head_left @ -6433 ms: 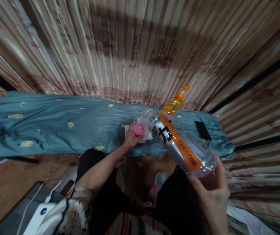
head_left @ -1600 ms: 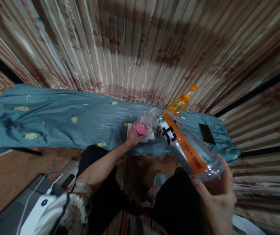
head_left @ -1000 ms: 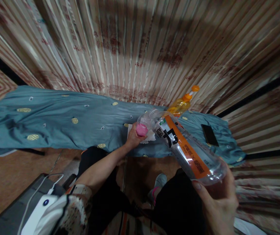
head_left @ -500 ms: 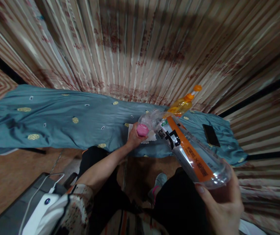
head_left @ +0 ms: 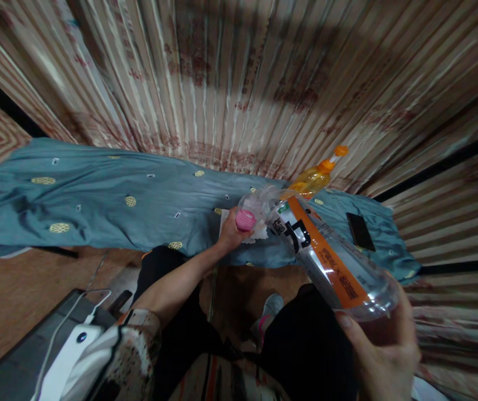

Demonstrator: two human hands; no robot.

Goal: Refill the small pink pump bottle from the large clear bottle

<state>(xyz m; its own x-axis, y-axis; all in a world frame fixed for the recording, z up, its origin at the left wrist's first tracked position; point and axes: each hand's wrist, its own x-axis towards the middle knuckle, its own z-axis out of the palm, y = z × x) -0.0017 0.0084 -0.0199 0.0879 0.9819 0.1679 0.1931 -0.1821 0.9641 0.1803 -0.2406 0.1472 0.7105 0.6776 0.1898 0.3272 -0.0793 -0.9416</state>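
A large clear plastic bottle [head_left: 326,262] with an orange and silver label slants across the right of centre. My right hand [head_left: 383,345] is closed round its base, with the thumb on the near side. Toward the bottle's other end, my left hand [head_left: 231,231] is closed at a pink cap [head_left: 245,220] and the clear plastic beside it; the fingers are partly hidden. A white paper tissue [head_left: 259,231] lies under this hand on the cloth. Behind the bottle stands a yellow bottle with an orange pump top [head_left: 312,181], partly covered by it.
A teal cloth with pineapple prints [head_left: 97,206] covers the narrow table. A dark phone [head_left: 360,231] lies at its right. Pleated curtains [head_left: 230,83] hang behind. At lower left, a white power bank [head_left: 72,356] with a cable rests on a grey surface.
The clear bottle and both hands have shifted very slightly right in the view, along with small camera motion. Both hands keep their hold.
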